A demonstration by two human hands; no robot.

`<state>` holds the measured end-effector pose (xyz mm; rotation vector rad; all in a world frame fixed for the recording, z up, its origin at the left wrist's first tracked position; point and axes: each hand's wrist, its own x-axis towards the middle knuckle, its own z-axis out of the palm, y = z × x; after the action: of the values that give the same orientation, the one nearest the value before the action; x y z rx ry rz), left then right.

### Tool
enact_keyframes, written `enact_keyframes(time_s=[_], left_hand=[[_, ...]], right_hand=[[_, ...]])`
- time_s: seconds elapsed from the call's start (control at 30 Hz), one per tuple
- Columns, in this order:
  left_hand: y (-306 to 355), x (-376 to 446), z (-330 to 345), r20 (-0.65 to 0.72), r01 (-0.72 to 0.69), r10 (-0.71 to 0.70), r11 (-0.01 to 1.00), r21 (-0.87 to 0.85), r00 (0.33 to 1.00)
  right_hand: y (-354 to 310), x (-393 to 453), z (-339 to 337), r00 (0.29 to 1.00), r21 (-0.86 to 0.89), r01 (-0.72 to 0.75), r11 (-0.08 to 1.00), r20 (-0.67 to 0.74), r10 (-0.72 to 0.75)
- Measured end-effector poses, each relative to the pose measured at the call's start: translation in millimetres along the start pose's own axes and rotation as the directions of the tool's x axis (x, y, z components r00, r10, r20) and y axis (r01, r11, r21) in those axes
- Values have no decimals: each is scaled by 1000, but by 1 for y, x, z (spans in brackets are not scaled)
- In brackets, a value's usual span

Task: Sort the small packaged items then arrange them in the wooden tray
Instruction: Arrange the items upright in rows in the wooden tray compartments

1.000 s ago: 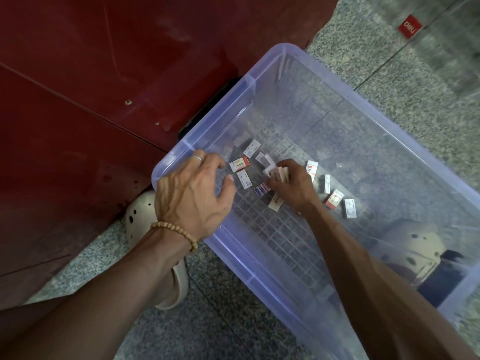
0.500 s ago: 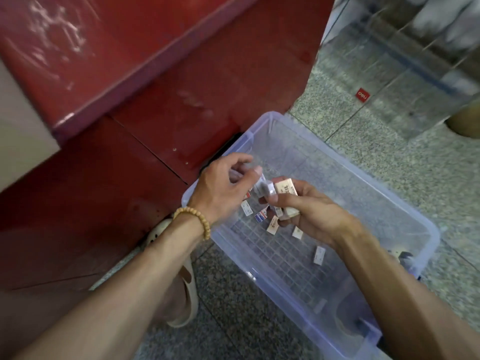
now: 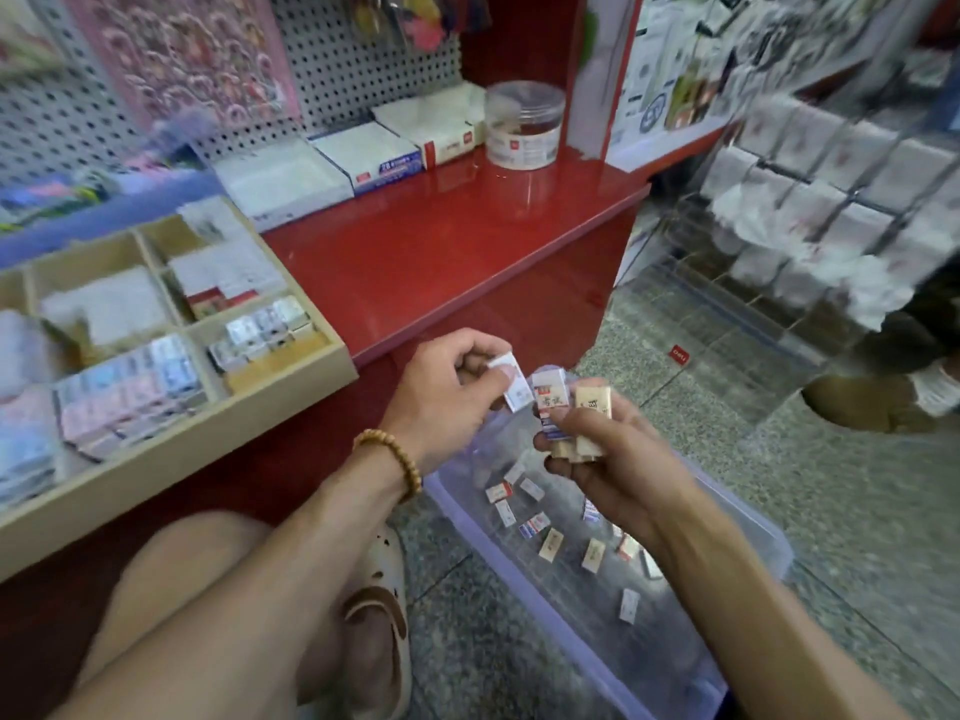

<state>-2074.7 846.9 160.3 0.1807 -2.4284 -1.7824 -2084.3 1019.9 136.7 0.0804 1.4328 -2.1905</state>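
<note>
My left hand point(image 3: 447, 392) pinches a small white packaged item point(image 3: 511, 381) above the clear plastic bin point(image 3: 769, 543). Right beside it, my right hand point(image 3: 608, 459) grips a small stack of packaged items point(image 3: 571, 413), white and beige, held upright. Several more small packaged items point(image 3: 550, 543) lie loose on the bin's floor below my hands. The wooden tray point(image 3: 291, 387) sits on the red shelf at the left, its compartments holding rows of sorted small packs.
The red shelf point(image 3: 457, 252) carries white boxes point(image 3: 363, 158) and a clear jar point(image 3: 524, 124) at the back. A wire rack of white packets point(image 3: 831, 200) stands at the right. My knee and a beige clog point(image 3: 379, 610) are beside the bin on the granite floor.
Both hands have risen out of the bin with packaged items in them. The view has tilted up, so the shelf and wooden tray have come into sight.
</note>
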Motion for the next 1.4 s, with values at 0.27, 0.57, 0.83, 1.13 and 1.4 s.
enact_keyframes(time_s=[0.27, 0.57, 0.83, 1.13, 1.4], left_hand=[[35, -21, -73, -89, -76, 84, 993, 93, 992], [55, -5, -185, -237, -38, 87, 979, 201, 968], [33, 58, -275, -310, 29, 103, 918, 395, 945], [-16, 127, -303, -246, 92, 67, 807, 584, 967], [-36, 150, -294, -179, 69, 100, 659, 749, 979]], right_hand=[[-32, -10, 68, 994, -106, 110, 988, -17, -112], [-56, 25, 159, 989, -155, 146, 977, 59, -138], [-56, 81, 206, 978, -283, 195, 939, 123, -166], [-56, 140, 236, 970, -273, 217, 937, 167, -176], [-49, 163, 243, 975, -242, 194, 951, 152, -160]])
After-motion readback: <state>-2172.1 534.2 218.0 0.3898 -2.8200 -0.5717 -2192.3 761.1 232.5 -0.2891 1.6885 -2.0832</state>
